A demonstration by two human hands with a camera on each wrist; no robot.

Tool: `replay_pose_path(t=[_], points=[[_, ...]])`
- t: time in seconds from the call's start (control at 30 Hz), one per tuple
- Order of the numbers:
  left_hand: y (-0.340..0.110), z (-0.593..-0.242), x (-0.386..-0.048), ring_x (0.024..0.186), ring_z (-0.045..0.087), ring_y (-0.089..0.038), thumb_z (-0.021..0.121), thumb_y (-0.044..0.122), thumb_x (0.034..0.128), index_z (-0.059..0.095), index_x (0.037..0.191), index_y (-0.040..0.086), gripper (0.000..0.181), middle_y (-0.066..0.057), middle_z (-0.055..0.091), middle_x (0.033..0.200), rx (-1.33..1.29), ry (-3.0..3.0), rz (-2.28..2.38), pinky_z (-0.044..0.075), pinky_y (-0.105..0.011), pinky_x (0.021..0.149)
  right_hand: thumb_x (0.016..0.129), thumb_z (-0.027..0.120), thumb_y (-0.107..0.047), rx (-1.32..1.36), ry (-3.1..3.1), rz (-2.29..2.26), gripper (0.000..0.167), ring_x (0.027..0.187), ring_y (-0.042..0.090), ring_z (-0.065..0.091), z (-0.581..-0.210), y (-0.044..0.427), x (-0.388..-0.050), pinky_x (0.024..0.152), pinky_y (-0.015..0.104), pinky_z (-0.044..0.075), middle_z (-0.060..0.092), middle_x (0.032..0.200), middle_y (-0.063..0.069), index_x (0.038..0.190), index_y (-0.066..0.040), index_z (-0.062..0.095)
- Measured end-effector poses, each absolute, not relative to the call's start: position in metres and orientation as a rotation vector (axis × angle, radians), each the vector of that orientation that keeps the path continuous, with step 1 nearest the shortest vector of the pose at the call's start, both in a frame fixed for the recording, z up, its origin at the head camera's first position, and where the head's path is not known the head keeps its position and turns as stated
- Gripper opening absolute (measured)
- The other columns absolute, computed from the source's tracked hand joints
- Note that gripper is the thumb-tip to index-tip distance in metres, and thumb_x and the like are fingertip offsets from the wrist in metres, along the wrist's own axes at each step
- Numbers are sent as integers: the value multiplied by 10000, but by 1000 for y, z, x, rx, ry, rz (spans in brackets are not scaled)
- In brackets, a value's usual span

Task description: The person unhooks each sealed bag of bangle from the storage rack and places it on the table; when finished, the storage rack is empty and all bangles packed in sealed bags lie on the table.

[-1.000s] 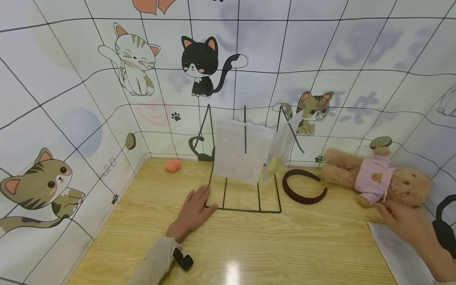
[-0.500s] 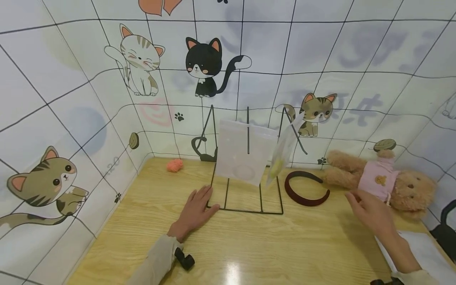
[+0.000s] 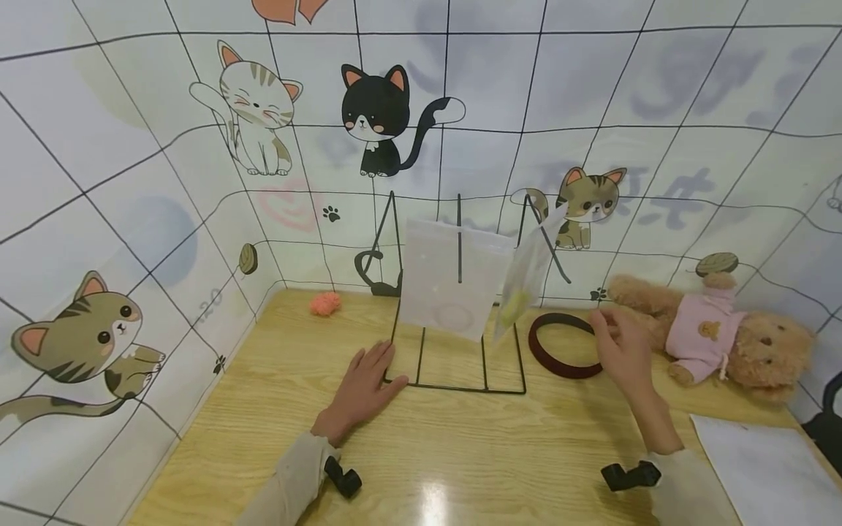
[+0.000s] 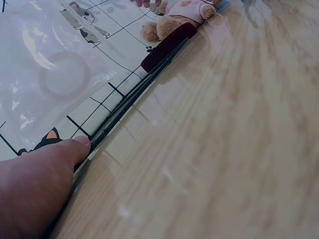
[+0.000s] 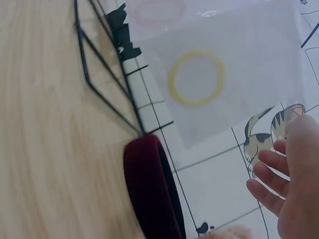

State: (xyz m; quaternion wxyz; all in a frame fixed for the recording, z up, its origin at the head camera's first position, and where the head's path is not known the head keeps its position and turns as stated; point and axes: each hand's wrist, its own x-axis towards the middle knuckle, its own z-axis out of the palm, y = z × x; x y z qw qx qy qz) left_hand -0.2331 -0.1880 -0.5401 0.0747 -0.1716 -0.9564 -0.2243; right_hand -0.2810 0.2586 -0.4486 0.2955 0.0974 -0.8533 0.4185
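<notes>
My left hand point(image 3: 358, 394) lies flat on the table, fingers spread, at the front left corner of a black wire rack point(image 3: 460, 388). In the left wrist view its thumb touches the rack's base. Two clear bags hang on the rack: one bag point(image 3: 444, 274) shows a pale ring, the other bag point(image 3: 522, 281) a yellow ring point(image 5: 171, 82). A dark red headband point(image 3: 567, 370) lies to the right of the rack. Over its right end, my right hand point(image 3: 621, 351) hovers with loosely bent fingers. In the right wrist view this hand point(image 5: 306, 179) holds nothing and is apart from the headband.
A teddy bear point(image 3: 704, 329) in a pink top lies at the back right. White paper point(image 3: 763, 460) sits at the right front, and an orange fluffy piece point(image 3: 325, 303) at the back left. A cat-print sheet point(image 3: 487, 88) covers the walls behind.
My right hand has moved left, from beside the bear's head to the headband's right end. The left hand stays in place on the table.
</notes>
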Motion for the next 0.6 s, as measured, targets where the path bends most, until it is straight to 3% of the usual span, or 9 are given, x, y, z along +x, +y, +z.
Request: replay_pose_path(t=[0.13, 0.33, 0.47, 0.6], points=[[-189, -538, -234, 1521, 271, -282, 507, 516, 1006, 327, 1556, 38, 750, -113, 333, 1617, -519, -2858, -679, 142, -550, 1241, 1044, 518, -197, 194, -2184, 1258, 276, 849, -110, 567, -443, 241, -293, 734, 59, 437, 659, 969, -57, 1145, 16, 662], [-188, -538, -232, 1520, 274, -283, 507, 509, 1007, 331, 1556, 41, 742, -109, 335, 1617, -507, -2865, -674, 143, -546, 1242, 1080, 409, -312, 80, -2141, 1458, 354, 948, -21, 534, -426, 218, -296, 824, 142, 423, 631, 1083, 59, 1187, -31, 596], [-186, -537, -232, 1525, 261, -279, 496, 520, 1011, 318, 1560, 43, 750, -104, 318, 1625, -515, -2874, -684, 138, -545, 1243, 1084, 394, -317, 43, -2060, 1555, 319, 997, 27, 531, -410, 205, -294, 875, 180, 409, 608, 1095, 23, 1188, -88, 590], [-189, -540, -236, 1536, 234, -252, 463, 545, 1017, 289, 1572, 58, 759, -84, 291, 1638, -501, -2894, -654, 121, -520, 1252, 1089, 381, -268, 110, -1954, 1597, 363, 1037, 42, 530, -408, 198, -307, 903, 188, 400, 598, 1108, 1, 1243, 6, 563]])
